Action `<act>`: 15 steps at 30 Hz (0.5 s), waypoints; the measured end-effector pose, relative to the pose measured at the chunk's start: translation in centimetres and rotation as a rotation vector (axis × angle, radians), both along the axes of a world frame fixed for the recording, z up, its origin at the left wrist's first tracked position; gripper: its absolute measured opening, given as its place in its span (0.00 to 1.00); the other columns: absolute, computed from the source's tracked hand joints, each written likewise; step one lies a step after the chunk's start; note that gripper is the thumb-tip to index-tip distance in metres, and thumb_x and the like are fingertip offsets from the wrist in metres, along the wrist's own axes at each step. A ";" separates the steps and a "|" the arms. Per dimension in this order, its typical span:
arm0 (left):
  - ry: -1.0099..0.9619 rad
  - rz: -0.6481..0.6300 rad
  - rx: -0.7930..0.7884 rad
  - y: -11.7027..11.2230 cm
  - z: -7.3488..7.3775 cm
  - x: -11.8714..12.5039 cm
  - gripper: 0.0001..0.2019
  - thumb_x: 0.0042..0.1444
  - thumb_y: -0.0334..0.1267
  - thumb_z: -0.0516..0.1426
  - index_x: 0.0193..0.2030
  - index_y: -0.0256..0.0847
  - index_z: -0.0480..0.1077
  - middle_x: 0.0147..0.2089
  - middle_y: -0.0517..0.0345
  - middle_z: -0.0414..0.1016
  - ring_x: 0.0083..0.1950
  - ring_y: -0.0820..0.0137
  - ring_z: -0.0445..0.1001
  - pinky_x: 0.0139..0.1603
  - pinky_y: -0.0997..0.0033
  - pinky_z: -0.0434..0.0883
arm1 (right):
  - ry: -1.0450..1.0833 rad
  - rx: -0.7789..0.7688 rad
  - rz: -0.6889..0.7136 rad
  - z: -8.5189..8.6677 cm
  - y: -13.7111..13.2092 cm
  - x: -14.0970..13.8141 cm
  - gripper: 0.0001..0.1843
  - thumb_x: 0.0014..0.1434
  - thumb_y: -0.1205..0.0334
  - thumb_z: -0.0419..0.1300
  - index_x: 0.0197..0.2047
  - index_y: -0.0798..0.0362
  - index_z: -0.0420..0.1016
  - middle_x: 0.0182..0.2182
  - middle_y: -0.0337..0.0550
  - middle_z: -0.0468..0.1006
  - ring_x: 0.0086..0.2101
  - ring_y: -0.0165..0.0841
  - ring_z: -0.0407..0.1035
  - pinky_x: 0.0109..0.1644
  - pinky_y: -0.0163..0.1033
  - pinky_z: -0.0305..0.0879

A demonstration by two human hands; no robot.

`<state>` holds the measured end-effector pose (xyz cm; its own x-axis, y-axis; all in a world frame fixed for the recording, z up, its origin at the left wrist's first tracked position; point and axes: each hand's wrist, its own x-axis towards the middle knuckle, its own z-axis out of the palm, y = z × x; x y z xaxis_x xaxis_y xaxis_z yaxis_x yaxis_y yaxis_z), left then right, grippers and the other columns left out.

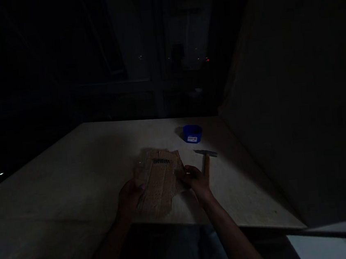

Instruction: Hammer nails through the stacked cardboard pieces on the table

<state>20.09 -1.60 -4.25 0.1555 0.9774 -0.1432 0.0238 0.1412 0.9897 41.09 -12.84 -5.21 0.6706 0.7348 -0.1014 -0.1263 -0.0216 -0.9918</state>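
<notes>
Brown cardboard [158, 184], ragged-edged and streaked, is grasped on opposite sides by left fingers [140, 187] and right fingers [192, 170].

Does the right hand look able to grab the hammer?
Probably yes: the hammer lies close beside the right hand with nothing visible between, though that hand seems to grip the brown piece and would likely need to let go.
</notes>
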 end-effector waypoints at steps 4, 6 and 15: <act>0.060 0.125 0.008 1.3 -2.2 -6.3 0.22 0.31 0.43 0.66 0.37 0.39 0.76 0.38 0.51 0.83 0.41 0.57 0.81 0.38 0.62 0.76 | -0.029 -0.043 0.139 -1.3 5.2 -4.4 0.18 0.40 0.59 0.64 0.38 0.53 0.77 0.39 0.47 0.83 0.43 0.44 0.76 0.46 0.43 0.70; 0.122 0.158 0.021 1.6 -3.2 -8.9 0.21 0.33 0.43 0.65 0.38 0.40 0.76 0.38 0.51 0.83 0.41 0.57 0.81 0.38 0.62 0.77 | -0.056 -0.067 0.193 -1.9 7.1 -6.3 0.15 0.41 0.59 0.63 0.35 0.53 0.76 0.37 0.45 0.83 0.42 0.44 0.76 0.45 0.44 0.70; 0.434 0.210 0.136 1.0 -5.6 -17.7 0.17 0.45 0.51 0.57 0.34 0.41 0.74 0.35 0.51 0.82 0.37 0.57 0.80 0.36 0.61 0.78 | -0.137 -0.092 0.398 -4.2 11.5 -14.3 0.11 0.42 0.62 0.62 0.33 0.51 0.75 0.33 0.42 0.83 0.37 0.41 0.76 0.39 0.42 0.71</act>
